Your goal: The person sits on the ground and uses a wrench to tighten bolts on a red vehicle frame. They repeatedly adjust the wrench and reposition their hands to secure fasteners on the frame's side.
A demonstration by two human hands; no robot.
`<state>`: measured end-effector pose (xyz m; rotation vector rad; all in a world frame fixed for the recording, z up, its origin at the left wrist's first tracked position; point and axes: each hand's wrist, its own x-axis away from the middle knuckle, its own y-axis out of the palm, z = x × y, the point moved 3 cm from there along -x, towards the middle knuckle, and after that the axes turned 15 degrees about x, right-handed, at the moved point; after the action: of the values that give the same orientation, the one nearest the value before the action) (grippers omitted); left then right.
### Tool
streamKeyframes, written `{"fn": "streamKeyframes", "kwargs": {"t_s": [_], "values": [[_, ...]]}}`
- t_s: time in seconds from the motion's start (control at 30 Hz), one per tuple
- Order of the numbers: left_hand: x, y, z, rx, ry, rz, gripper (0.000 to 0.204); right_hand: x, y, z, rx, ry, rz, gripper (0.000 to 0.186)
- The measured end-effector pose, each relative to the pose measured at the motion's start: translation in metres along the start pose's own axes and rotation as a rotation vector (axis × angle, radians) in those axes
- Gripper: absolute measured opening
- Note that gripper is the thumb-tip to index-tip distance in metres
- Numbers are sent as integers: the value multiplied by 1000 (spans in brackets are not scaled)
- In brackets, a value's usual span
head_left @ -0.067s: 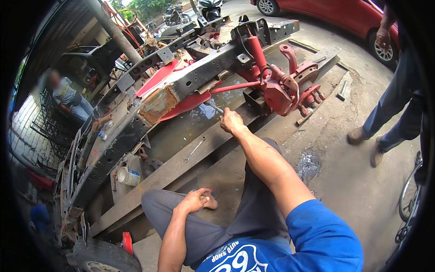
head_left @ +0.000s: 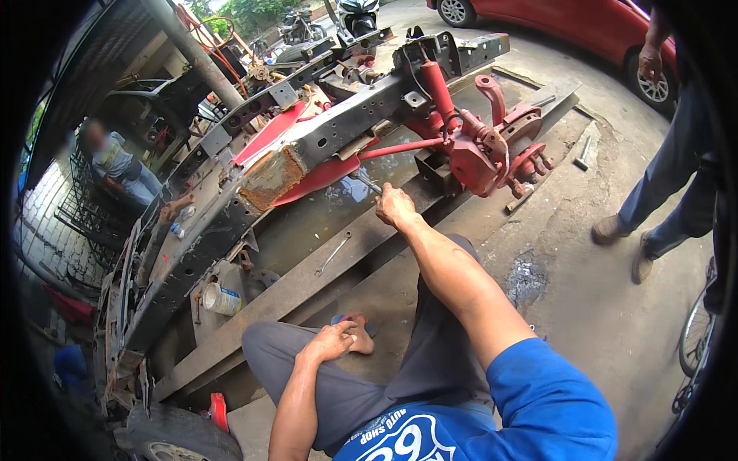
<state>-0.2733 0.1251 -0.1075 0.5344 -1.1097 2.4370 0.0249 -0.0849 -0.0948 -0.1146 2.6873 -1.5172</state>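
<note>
My right hand is closed round the handle of a metal wrench. The wrench's far end reaches toward the red part under the black vehicle frame; whether it touches is hard to see. Resting on my bent knee, my left hand holds nothing, its fingers loosely stretched out. Between my hands, a second wrench lies on the long steel beam. Beyond my right hand are a red hub assembly and a red shock absorber.
A white tub stands by the beam at left, and a loose wheel lies at lower left. On the concrete at right lies a hammer, near a standing person. Another person is at far left. A red car is behind.
The whole view has shifted very slightly. My right hand keeps the wrench at nearly the same spot, and my left hand stays on the knee. More of my sandalled foot shows.
</note>
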Motion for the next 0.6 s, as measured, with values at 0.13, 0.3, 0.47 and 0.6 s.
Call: {"fn": "streamKeyframes", "kwargs": {"t_s": [0.13,0.3,0.47,0.6], "values": [[-1,4,-18,-55,-102,13,45,-2,3,2,-36,-31,-1,38],[-26,13,-12,-56,31,-2,45,-1,3,4,-36,-37,8,37],[-49,5,30,21,124,26,43,-2,-1,4,-37,-58,3,37],[-61,-7,60,239,199,162,44,-2,-2,4,-23,-53,-15,38]]}}
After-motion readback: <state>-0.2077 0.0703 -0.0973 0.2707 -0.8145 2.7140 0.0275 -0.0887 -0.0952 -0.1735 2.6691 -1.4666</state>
